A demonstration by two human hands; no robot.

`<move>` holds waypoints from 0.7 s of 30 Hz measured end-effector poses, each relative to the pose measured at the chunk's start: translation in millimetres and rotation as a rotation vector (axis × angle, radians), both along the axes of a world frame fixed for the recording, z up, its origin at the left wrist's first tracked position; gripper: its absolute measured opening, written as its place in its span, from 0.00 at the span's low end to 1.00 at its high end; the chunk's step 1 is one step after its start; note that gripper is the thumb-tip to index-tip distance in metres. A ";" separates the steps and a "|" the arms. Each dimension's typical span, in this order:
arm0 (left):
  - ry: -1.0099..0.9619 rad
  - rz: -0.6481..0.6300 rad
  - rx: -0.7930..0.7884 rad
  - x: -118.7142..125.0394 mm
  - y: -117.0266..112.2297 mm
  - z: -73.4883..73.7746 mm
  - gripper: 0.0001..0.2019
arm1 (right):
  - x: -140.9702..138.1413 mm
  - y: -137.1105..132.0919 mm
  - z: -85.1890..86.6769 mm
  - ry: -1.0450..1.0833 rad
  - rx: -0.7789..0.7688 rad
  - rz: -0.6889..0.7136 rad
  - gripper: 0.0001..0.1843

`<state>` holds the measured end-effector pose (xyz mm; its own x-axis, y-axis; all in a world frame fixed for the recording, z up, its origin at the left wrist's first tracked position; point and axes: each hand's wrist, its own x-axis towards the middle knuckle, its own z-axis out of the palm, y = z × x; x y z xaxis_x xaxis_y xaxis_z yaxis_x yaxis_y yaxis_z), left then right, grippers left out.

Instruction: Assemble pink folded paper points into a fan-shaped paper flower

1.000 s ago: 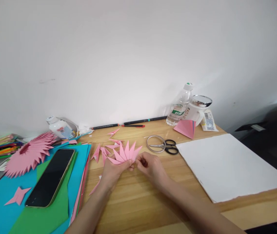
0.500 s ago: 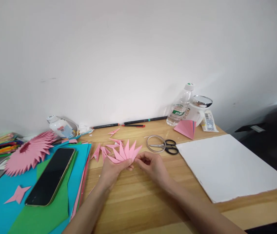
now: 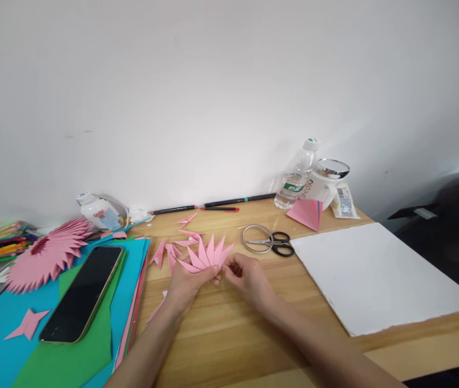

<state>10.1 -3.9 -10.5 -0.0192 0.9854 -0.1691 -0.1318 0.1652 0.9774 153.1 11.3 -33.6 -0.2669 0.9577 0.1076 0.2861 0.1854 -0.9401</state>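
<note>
A pink fan of folded paper points (image 3: 207,253) is held over the wooden table. My left hand (image 3: 187,283) grips its lower left part, thumb across the front and fingers underneath. At the lower right end of the fan, my right hand (image 3: 248,275) is closed, with thumb and forefinger pinching the edge; the exact spot between the fingertips is partly hidden. Several loose pink folded pieces (image 3: 157,254) lie on the table just behind and left of the fan.
Black-handled scissors (image 3: 282,243) and a bangle (image 3: 257,238) lie to the right, beyond them a bottle (image 3: 295,178), a mug (image 3: 326,186) and a pink paper (image 3: 305,214). White board (image 3: 378,280) is at right. A phone (image 3: 82,293) rests on coloured paper, near a pink paper ring (image 3: 47,256).
Both hands keep their hold on the fan. My right fingers have curled slightly closer against its right edge. The whole view has shifted a little.
</note>
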 end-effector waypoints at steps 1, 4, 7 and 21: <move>-0.002 0.001 -0.007 -0.3 0.2 0.8 0.10 | 0.3 0.3 0.2 0.017 -0.012 0.010 0.07; -0.015 -0.013 -0.019 -1.3 0.8 3.9 0.12 | 1.2 1.2 0.3 0.048 -0.041 0.026 0.07; 0.003 -0.020 -0.005 -2.8 1.5 6.5 0.11 | 1.7 2.6 0.9 0.066 -0.065 0.039 0.07; -0.047 -0.015 -0.032 -9.3 1.0 12.1 0.20 | 10.4 10.6 13.6 0.204 -0.346 0.180 0.11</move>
